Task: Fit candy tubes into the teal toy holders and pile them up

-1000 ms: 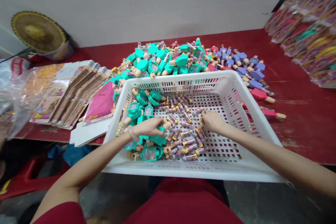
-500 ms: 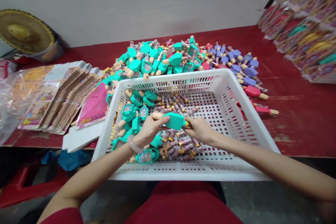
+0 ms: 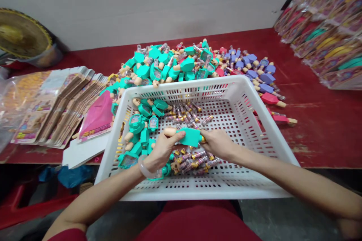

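Teal angular plastic toy (image 3: 191,137) held over white slotted plastic basket (image 3: 198,194). Knob end pinched by left hand (image 3: 160,151), yellow-tipped end by right hand (image 3: 220,143). Probably light, stiff; best gripped by body.

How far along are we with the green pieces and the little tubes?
Looks done: the heap behind the basket, where several green pieces show tubes attached. In hand: a green piece in the left hand, a yellow-tipped tube at its end in the right hand. Apparently left: loose tubes and green toys inside the basket.
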Motion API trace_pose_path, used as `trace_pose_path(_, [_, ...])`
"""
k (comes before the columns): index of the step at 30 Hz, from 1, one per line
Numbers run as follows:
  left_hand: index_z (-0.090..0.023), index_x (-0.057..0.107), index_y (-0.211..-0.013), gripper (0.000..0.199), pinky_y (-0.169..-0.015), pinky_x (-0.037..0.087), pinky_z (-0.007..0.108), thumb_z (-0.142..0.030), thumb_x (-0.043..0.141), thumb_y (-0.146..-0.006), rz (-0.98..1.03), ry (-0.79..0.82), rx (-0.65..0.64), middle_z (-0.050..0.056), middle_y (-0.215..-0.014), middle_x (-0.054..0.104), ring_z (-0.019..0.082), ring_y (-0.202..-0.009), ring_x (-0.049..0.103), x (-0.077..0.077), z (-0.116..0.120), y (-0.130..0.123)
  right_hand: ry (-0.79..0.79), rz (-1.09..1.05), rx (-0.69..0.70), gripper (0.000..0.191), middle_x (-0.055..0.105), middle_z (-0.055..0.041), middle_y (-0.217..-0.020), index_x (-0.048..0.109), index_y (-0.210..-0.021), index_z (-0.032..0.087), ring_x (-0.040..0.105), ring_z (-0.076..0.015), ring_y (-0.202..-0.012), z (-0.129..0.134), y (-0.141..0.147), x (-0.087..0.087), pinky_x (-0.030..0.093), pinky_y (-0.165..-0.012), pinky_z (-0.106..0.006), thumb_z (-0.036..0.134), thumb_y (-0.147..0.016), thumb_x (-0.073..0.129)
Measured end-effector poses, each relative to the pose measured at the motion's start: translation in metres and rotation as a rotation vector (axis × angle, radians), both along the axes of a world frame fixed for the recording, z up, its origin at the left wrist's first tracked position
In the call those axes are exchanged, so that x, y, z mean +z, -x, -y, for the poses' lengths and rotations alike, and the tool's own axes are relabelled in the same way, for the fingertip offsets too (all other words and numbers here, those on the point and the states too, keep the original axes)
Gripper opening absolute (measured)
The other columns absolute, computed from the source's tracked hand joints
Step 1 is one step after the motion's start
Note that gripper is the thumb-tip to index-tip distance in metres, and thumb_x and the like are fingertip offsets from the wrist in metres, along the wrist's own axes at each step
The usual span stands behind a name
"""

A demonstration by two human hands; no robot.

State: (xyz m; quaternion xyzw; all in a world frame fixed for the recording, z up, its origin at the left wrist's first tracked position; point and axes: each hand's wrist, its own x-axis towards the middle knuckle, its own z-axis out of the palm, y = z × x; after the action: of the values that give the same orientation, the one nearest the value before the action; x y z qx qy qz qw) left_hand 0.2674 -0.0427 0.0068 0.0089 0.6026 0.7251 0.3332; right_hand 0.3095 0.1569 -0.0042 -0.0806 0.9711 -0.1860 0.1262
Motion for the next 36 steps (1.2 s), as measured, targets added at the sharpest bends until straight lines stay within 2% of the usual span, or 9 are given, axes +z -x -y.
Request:
trace_pose_path(3, [-0.012,0.058,-0.072,0.033,-0.069,0.057,0.035,-0.039,0.077,-0.068,0.008,0.027,-0.043,0.004,-0.085,0.059,0.017,-0.077,0.062,-0.002,0.007,0.003,0.398,0.403,0.071,0.021,0.056,0.0024,-0.055,0.060,-0.072,0.017,0.049,-0.0112,-0.050,-0.004,0.001,-0.001,0.031,-0.050,-0.022,0.036,-0.079,0.057])
trace_pose_path(6, [-0.016,0.054,-0.083,0.038,-0.066,0.054,0.029,-0.038,0.080,-0.064,-0.065,0.110,-0.142,-0.001,-0.079,0.056,0.013,-0.072,0.059,0.005,0.017,0.016,0.522,0.593,0.100,0.028,0.047,0.0052,-0.049,0.058,-0.069,0.017,0.043,-0.0098,-0.045,-0.007,0.000,-0.002,0.031,-0.048,-0.022,0.043,-0.079,0.058])
trace_pose_path(11, [-0.017,0.061,-0.097,0.044,-0.061,0.041,0.021,-0.043,0.077,-0.065,-0.325,0.378,-0.710,0.000,-0.080,0.060,0.013,-0.072,0.055,0.023,0.033,0.033,0.096,0.108,0.130,0.010,0.063,-0.0012,-0.066,0.065,-0.078,0.018,0.053,-0.0134,-0.060,-0.003,-0.005,-0.004,0.028,-0.056,-0.024,0.025,-0.077,0.058])
trace_pose_path(14, [-0.019,0.062,-0.102,0.047,-0.058,0.036,0.022,-0.048,0.074,-0.067,-0.499,0.522,-0.721,-0.001,-0.075,0.059,0.014,-0.068,0.052,0.017,0.030,0.022,-0.070,0.008,0.209,0.010,0.066,-0.0040,-0.074,0.065,-0.082,0.018,0.056,-0.0158,-0.064,0.001,-0.009,-0.010,0.028,-0.057,-0.026,0.025,-0.076,0.060])
trace_pose_path(19, [-0.017,0.054,-0.075,0.038,-0.043,0.025,0.022,-0.055,0.059,-0.077,0.020,0.365,-0.749,-0.001,-0.062,0.058,0.006,-0.040,0.034,-0.001,0.020,0.009,-0.251,-0.441,0.380,0.018,0.064,-0.0110,-0.082,0.062,-0.084,0.013,0.054,-0.0204,-0.073,0.002,-0.012,-0.014,0.031,-0.065,-0.033,0.014,-0.088,0.045])
trace_pose_path(22, [-0.017,0.052,-0.077,0.038,-0.040,0.023,0.022,-0.054,0.060,-0.076,0.158,0.260,-0.851,0.000,-0.064,0.059,0.004,-0.037,0.029,-0.002,0.020,0.013,-0.289,-0.465,0.372,0.029,0.063,-0.0103,-0.075,0.061,-0.080,0.014,0.054,-0.0203,-0.068,0.004,-0.013,-0.008,0.029,-0.062,-0.033,0.008,-0.090,0.035])
trace_pose_path(28, [-0.019,0.057,-0.109,0.030,-0.067,0.042,0.027,-0.034,0.057,-0.083,-1.006,0.626,-0.785,0.007,-0.094,0.065,0.017,-0.078,0.059,-0.015,0.019,0.004,-0.120,0.190,0.138,0.014,0.065,-0.0060,-0.069,0.065,-0.077,0.016,0.055,-0.0165,-0.058,0.006,-0.011,-0.004,0.028,-0.052,-0.026,0.028,-0.077,0.057])
trace_pose_path(31, [-0.020,0.056,-0.116,0.031,-0.069,0.043,0.029,-0.023,0.051,-0.085,-1.295,0.746,-0.830,0.009,-0.101,0.066,0.019,-0.084,0.061,-0.029,0.018,0.000,0.130,0.559,0.155,0.021,0.063,-0.0006,-0.067,0.065,-0.078,0.018,0.053,-0.0139,-0.056,0.000,-0.009,-0.016,0.031,-0.049,-0.023,0.038,-0.073,0.062])
trace_pose_path(36, [-0.017,0.058,-0.107,0.036,-0.053,0.041,0.024,-0.046,0.050,-0.087,-0.668,0.587,-0.949,0.004,-0.085,0.068,0.013,-0.059,0.056,-0.027,0.020,0.008,-0.100,0.136,0.193,0.019,0.068,-0.0114,-0.082,0.066,-0.089,0.013,0.060,-0.0222,-0.074,0.001,-0.010,-0.031,0.039,-0.065,-0.030,0.024,-0.076,0.057])
